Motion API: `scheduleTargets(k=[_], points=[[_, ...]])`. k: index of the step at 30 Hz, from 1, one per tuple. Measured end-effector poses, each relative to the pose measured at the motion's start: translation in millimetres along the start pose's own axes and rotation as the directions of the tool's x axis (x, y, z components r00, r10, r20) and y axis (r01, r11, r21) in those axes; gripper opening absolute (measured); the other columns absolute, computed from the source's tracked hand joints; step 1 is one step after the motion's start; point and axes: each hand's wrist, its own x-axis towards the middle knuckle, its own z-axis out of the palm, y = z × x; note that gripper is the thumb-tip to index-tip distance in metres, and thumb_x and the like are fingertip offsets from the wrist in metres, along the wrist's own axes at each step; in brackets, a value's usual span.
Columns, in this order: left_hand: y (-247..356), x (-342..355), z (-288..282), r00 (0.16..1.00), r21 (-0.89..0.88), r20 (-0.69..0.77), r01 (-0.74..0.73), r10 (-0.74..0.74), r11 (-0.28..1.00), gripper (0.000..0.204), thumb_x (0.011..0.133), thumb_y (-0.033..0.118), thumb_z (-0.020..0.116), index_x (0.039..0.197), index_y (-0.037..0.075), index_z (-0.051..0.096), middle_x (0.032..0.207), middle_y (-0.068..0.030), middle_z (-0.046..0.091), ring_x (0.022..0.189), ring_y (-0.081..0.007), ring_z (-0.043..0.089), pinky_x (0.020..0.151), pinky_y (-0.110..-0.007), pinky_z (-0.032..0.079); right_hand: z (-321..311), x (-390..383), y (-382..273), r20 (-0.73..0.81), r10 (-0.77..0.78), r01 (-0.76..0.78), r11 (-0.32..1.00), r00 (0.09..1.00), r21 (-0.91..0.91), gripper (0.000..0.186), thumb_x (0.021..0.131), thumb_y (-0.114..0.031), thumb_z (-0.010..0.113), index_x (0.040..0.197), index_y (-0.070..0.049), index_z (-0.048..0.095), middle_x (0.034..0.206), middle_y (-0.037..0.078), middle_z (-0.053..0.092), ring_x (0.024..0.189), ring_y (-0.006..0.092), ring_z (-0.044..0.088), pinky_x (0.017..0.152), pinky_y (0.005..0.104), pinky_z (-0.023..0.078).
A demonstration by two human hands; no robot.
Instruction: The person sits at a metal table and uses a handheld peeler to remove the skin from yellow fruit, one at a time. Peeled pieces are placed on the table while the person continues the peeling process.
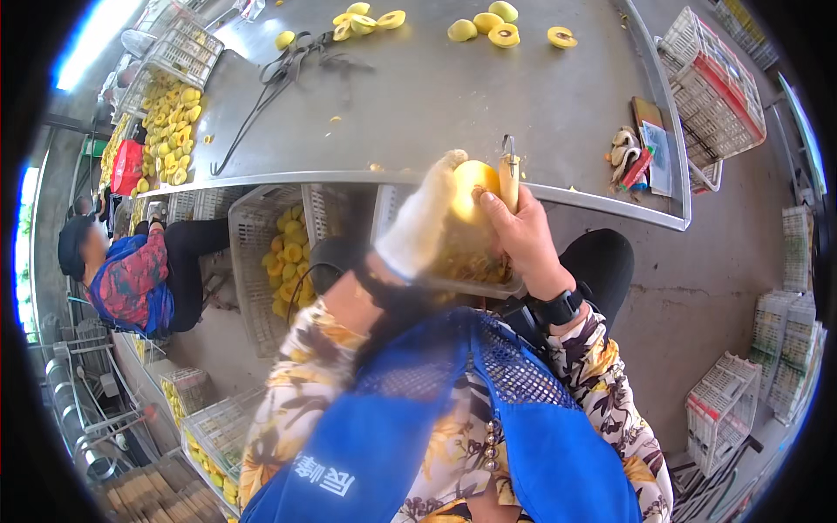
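Note:
My left hand [425, 218], in a white glove, is closed around a round yellow fruit [472, 186] held up in front of the table edge. My right hand [521, 234], bare with a black watch at the wrist, grips a small peeler [509, 174] whose blade stands next to the fruit's right side. Both hands are over a white plastic crate [397, 209] beneath them, with peels or fruit inside. I wear a blue apron over a flowered shirt.
A steel table [453, 96] carries halved yellow fruits [501, 33] at the far side, black scissors [292, 57] and small tools [632, 157] at right. A crate of halved fruit [283, 253] stands left. Another person [131, 275] sits at left. Empty white crates [711, 91] are stacked right.

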Motion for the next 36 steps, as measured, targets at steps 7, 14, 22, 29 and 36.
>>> scheduleTargets(k=[7, 14, 22, 29, 36], points=[[-80.2, 6.2, -65.8, 0.961, -0.060, -0.216, -0.192, 0.175, 0.980, 0.030, 0.092, 0.026, 0.043, 0.111, 0.004, 0.049, 0.104, -0.0075, 0.053, 0.095, -0.0174, 0.052, 0.082, -0.029, 0.044, 29.3, -35.3, 21.6, -0.043, -0.193, 0.157, 0.893, 0.980, -0.421, 0.041, 0.080, -0.025, 0.054, 0.107, 0.004, 0.045, 0.091, 0.028, 0.057, 0.082, 0.0389, 0.059, 0.070, 0.0402, 0.047], [-31.8, -23.6, -20.7, 0.910, -0.034, -0.391, -0.164, 0.138, 0.986, 0.028, 0.092, 0.023, 0.042, 0.106, 0.001, 0.051, 0.100, -0.0066, 0.056, 0.091, -0.0155, 0.055, 0.081, -0.027, 0.047, 19.5, -65.3, 9.7, 0.226, -0.138, 0.253, 0.736, 0.964, -0.628, 0.028, 0.076, -0.012, 0.051, 0.097, 0.005, 0.044, 0.074, 0.031, 0.054, 0.075, 0.0476, 0.052, 0.062, 0.0470, 0.044], [-46.8, -21.5, -16.1, 0.834, 0.192, -0.393, -0.337, 0.387, 0.922, 0.023, 0.088, 0.020, 0.052, 0.097, 0.001, 0.059, 0.084, -0.0046, 0.060, 0.072, -0.0120, 0.056, 0.062, -0.025, 0.047, 16.2, -70.6, 14.6, 0.334, -0.182, 0.367, 0.658, 0.925, -0.658, 0.022, 0.073, -0.004, 0.047, 0.089, 0.007, 0.037, 0.064, 0.032, 0.051, 0.066, 0.0479, 0.051, 0.057, 0.0506, 0.040], [-29.4, -3.4, -56.5, 0.997, 0.185, 0.020, -0.075, 0.073, 0.980, 0.030, 0.089, 0.027, 0.050, 0.100, 0.000, 0.056, 0.093, -0.0082, 0.060, 0.082, -0.0169, 0.058, 0.073, -0.027, 0.047, 11.4, -67.8, 29.3, 0.440, -0.148, 0.420, 0.660, 0.886, -0.624, 0.020, 0.073, -0.004, 0.048, 0.084, 0.006, 0.036, 0.064, 0.032, 0.050, 0.066, 0.0493, 0.050, 0.059, 0.0505, 0.040], [-43.1, -6.5, -20.8, 0.946, 0.123, -0.239, -0.194, 0.219, 0.973, 0.029, 0.090, 0.024, 0.047, 0.104, 0.000, 0.054, 0.096, -0.0087, 0.058, 0.085, -0.0172, 0.056, 0.074, -0.028, 0.047, 25.1, -63.4, 20.8, 0.205, -0.123, 0.232, 0.690, 0.971, -0.686, 0.021, 0.073, -0.004, 0.050, 0.087, 0.004, 0.036, 0.068, 0.032, 0.052, 0.069, 0.0489, 0.051, 0.059, 0.0507, 0.039]])
